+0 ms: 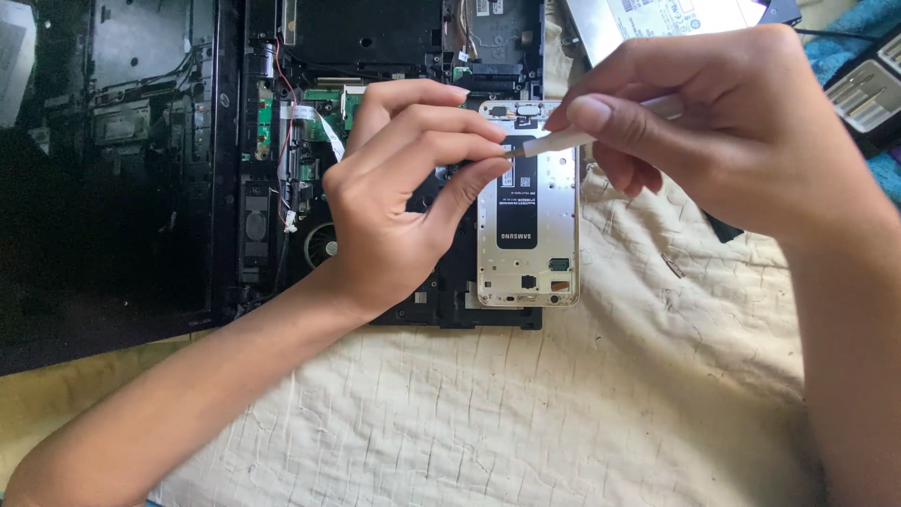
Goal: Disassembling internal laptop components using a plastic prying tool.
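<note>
Opened phone lay back up, cover off, half on the laptop chassis and half on the cream cloth. Inside its pale metal frame sat a black battery, small black parts near the bottom edge, camera parts at top. Right hand pinched a thin white tool between thumb and fingers, tip down on the battery's top end. Left hand was curled, thumb and fingertips bunched together right at the tool tip; whether they gripped anything, could not tell. Laptop chassis was open too: green board with red wires and a white ribbon cable, a round fan partly hidden behind the left wrist. A silver drive lay above the right hand. A black case with metal bits sat at far right on blue fabric.
</note>
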